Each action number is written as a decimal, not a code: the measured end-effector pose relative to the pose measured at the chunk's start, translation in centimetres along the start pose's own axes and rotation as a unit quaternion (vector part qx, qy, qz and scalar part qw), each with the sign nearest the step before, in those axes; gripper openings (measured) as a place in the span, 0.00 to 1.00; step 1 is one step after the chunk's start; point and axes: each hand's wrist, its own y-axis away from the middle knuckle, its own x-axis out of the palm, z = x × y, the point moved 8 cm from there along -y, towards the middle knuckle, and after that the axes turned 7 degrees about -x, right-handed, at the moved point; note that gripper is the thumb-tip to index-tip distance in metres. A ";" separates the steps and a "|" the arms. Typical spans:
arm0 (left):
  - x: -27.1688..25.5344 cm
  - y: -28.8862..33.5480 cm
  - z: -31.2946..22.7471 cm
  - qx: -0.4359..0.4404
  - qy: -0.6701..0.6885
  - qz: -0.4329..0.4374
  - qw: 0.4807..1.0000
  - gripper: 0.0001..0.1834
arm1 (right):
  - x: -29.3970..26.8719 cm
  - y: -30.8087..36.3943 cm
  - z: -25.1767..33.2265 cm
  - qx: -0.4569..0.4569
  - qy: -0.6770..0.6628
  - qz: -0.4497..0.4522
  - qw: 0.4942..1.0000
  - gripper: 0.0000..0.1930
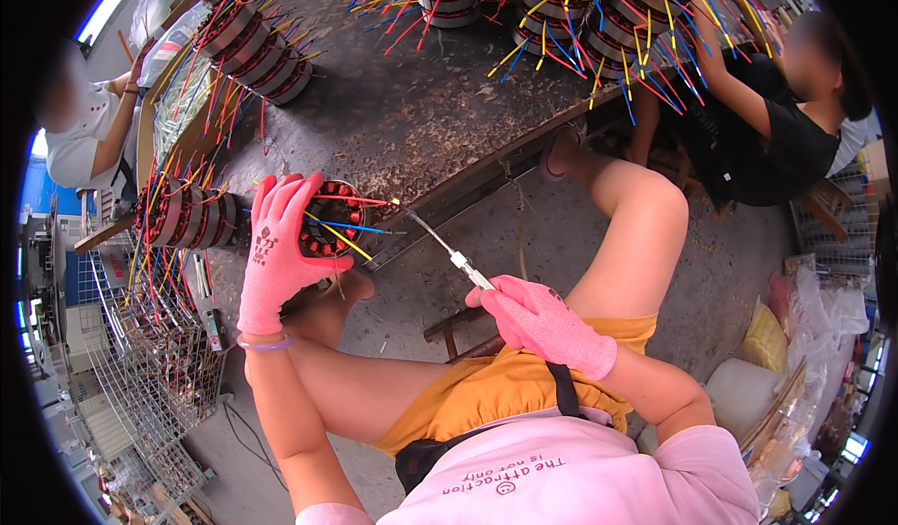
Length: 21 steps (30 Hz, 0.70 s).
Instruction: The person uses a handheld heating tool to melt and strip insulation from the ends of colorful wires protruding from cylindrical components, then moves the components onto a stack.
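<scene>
The wound stator (355, 216) at the near edge of the table (374, 141), probably heavy and stiff with delicate leads (357, 227), suits a rim hold, where the left grip (278, 254) curls around it, the right grip (541, 321) clasping a slim tool (458, 258), while protruding leads obstruct its face and a core stack (192, 216) crowds its left.

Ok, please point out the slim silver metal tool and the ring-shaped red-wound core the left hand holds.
Slim silver metal tool (458, 259): head view, on its pale collar.
Ring-shaped red-wound core (355, 216): head view, on the windings at its right.
</scene>
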 end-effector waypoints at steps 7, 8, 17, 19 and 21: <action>-0.1 0.0 0.0 0.001 -0.002 -0.003 1.000 0.53 | -0.1 0.0 -0.6 0.003 -0.014 0.022 1.000 0.14; 0.0 0.0 0.0 0.002 -0.001 -0.004 1.000 0.53 | -0.2 0.0 -0.6 0.006 -0.011 0.017 1.000 0.14; 0.1 0.0 0.1 0.005 -0.004 -0.004 1.000 0.53 | -0.1 0.0 -0.2 0.013 0.003 0.012 1.000 0.14; 0.1 0.1 0.0 0.009 -0.009 0.000 1.000 0.53 | -0.2 0.0 -0.1 0.011 0.002 0.014 1.000 0.13; 0.0 0.0 -0.1 0.006 -0.003 -0.005 1.000 0.53 | -0.1 0.0 -0.2 0.009 -0.005 0.012 1.000 0.13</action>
